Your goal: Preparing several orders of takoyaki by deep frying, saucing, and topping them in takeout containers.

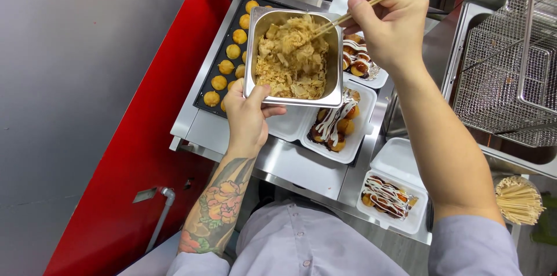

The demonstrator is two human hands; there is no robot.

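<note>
Two hands: left hand (246,115) grips flake-heaped steel pan (293,99); right hand (386,21) pinches chopsticks (354,14).

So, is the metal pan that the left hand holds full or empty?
Nearly full. The metal pan holds pale flakes heaped to its rim; chopsticks reach into them.

My left hand (246,115) reaches forward with the forearm bare and tattooed, sleeve pushed up near the elbow — thumb hooked over on top, fingers curled underneath in a firm grip. My right hand (390,24) is held higher and farther out, wrist bent down, fingers pinched closed — the bare forearm runs back to a rolled sleeve.
</note>
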